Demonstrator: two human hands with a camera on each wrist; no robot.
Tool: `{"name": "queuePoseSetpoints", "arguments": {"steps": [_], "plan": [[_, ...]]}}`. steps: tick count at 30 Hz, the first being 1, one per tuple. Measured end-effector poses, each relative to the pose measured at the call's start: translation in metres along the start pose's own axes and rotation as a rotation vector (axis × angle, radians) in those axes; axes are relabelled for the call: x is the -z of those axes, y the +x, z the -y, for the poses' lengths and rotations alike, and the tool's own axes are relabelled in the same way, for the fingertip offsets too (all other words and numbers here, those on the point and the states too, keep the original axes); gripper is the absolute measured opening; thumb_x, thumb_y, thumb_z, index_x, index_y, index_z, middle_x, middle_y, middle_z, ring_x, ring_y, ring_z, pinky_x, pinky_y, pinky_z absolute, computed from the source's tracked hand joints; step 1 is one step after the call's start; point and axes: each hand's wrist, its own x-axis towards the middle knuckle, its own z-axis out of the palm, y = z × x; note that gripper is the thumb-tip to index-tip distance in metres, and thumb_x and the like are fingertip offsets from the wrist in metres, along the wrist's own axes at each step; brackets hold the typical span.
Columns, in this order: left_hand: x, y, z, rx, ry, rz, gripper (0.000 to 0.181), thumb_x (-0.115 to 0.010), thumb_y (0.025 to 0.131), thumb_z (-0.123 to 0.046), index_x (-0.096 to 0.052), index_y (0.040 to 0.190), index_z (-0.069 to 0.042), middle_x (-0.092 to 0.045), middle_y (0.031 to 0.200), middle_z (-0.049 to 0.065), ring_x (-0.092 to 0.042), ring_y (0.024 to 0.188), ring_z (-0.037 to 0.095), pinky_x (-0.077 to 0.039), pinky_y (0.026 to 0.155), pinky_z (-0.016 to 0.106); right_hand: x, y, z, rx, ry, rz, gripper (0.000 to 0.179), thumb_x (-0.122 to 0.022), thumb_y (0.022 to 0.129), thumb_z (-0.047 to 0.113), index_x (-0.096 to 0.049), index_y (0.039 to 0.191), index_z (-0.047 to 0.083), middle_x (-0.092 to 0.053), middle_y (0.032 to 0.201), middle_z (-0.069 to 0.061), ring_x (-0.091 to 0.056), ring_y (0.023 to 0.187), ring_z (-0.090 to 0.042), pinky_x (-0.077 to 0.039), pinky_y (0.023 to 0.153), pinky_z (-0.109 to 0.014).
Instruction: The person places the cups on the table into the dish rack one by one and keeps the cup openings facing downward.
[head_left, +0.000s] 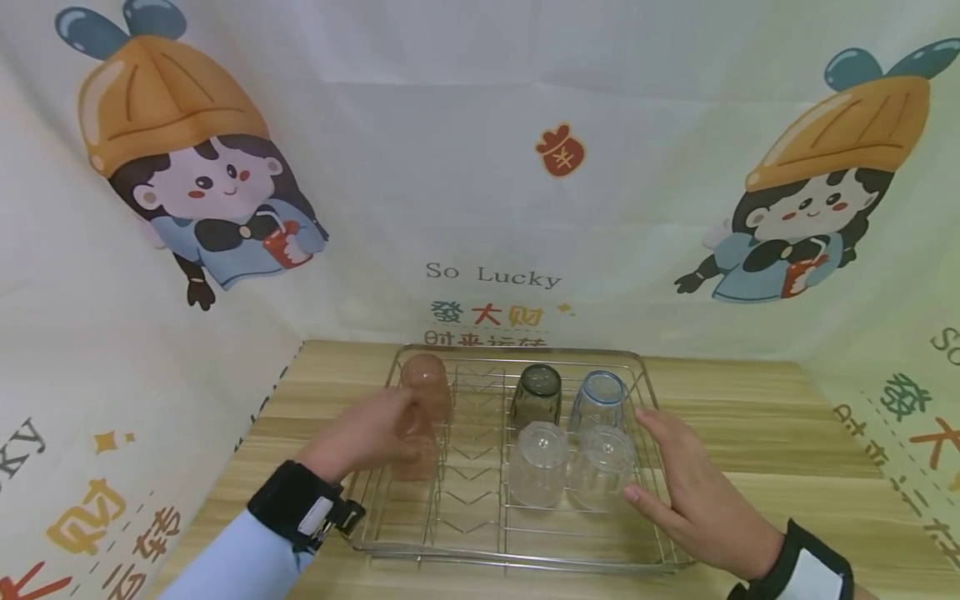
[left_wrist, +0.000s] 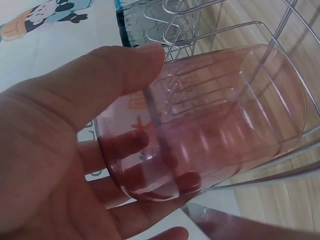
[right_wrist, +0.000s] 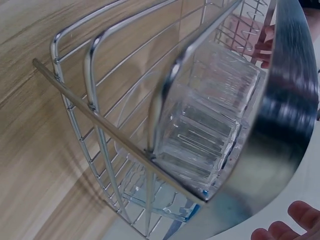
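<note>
My left hand (head_left: 375, 437) grips a pink see-through glass (head_left: 416, 462) in the left part of a wire rack (head_left: 431, 550). In the left wrist view, the thumb lies on one side of this pink glass (left_wrist: 215, 110) and the fingers show through its other side. Just behind it stands a second pink glass (head_left: 425, 375). My right hand (head_left: 701, 487) is spread at the rack's right side and holds nothing. Its thumb tip is right at a clear glass (head_left: 602, 471). In the right wrist view, only the fingertips (right_wrist: 302, 215) show, past the rack's metal rim.
Beside that clear glass, another clear glass (head_left: 538, 467) stands in the rack. A dark grey glass (head_left: 536, 396) and a blue-rimmed glass (head_left: 597, 404) are behind them. The rack sits on a wooden tabletop (head_left: 742, 425). A printed cloth (head_left: 420, 167) hangs behind and at both sides.
</note>
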Motion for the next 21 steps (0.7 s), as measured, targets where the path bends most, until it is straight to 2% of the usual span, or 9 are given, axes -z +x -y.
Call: {"name": "queuePoseSetpoints", "arguments": {"steps": [2,4,7,15,21], "plan": [[-0.0008,0.0014,0.0008,0.009,0.004,0.017,0.052,-0.087,0.075,-0.019,-0.064,0.121,-0.011,-0.067,0.103,-0.001,-0.064,0.092,0.016,-0.057,0.078,0.036,-0.0011,0.0,0.0008,-0.017,0.004,0.015,0.087,-0.073,0.092,0.024,-0.019,0.159,0.011,-0.029,0.158,-0.017,-0.031,0.142,-0.039,-0.036,0.11,-0.057],[-0.0017,0.0025,0.0016,0.018,0.003,0.035,0.052,-0.086,0.075,-0.017,-0.064,0.122,-0.012,-0.067,0.103,-0.001,-0.064,0.092,0.017,-0.057,0.079,0.037,-0.0022,-0.0001,0.0014,-0.029,0.013,0.024,0.089,-0.073,0.091,0.023,-0.018,0.16,0.012,-0.029,0.158,-0.017,-0.031,0.142,-0.04,-0.037,0.104,-0.063],[-0.0038,0.004,0.0029,0.027,0.004,0.053,0.054,-0.086,0.076,-0.016,-0.063,0.124,-0.01,-0.068,0.104,-0.001,-0.065,0.094,0.018,-0.058,0.081,0.038,-0.0037,-0.0004,0.0017,-0.048,0.021,0.029,0.089,-0.074,0.091,0.023,-0.019,0.16,0.013,-0.03,0.158,-0.017,-0.03,0.143,-0.04,-0.037,0.104,-0.064],[-0.0079,0.0046,0.006,0.034,0.005,0.042,0.072,-0.087,0.075,-0.018,-0.054,0.137,-0.005,-0.067,0.113,0.005,-0.065,0.103,0.022,-0.057,0.088,0.042,-0.0048,0.0008,-0.0013,-0.037,0.002,0.035,0.084,-0.072,0.092,0.025,-0.022,0.158,0.011,-0.032,0.156,-0.017,-0.032,0.142,-0.038,-0.038,0.105,-0.061],[-0.0064,0.0025,0.0046,0.047,0.013,0.024,0.079,-0.088,0.074,-0.027,-0.05,0.14,-0.005,-0.066,0.114,0.005,-0.066,0.101,0.021,-0.057,0.085,0.041,-0.0014,0.0048,-0.0075,-0.077,0.027,0.058,0.08,-0.071,0.093,0.024,-0.024,0.156,0.009,-0.032,0.154,-0.022,-0.032,0.141,-0.041,-0.038,0.104,-0.066]]}}
